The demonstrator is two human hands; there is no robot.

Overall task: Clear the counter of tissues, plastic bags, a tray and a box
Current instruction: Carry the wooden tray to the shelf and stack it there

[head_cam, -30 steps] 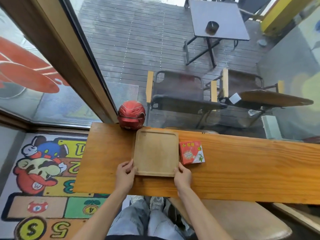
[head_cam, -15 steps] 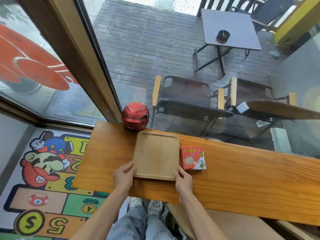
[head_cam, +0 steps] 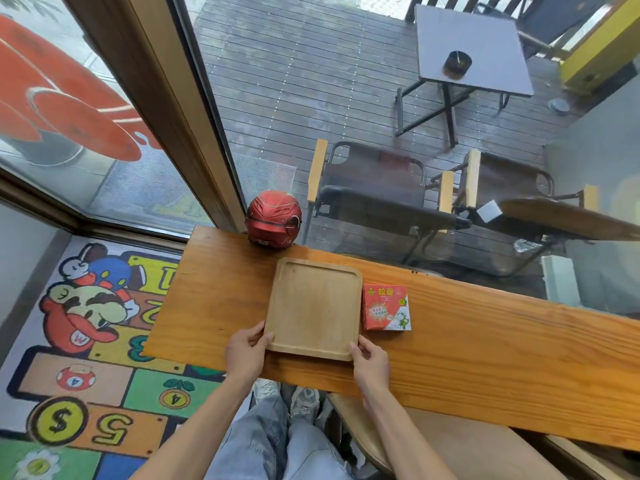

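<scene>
Wooden tray [head_cam: 313,306] on the counter [head_cam: 485,344], both hands' fingers [head_cam: 258,336] gripping its near corners.

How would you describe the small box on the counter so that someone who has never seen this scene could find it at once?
Start at the long wooden counter running along the window. Near its left end lies a pale wooden tray, gripped at its near corners by two hands. The box lies flat just right of the tray: it is small and red with printed writing, unlike the round red helmet behind.
</scene>
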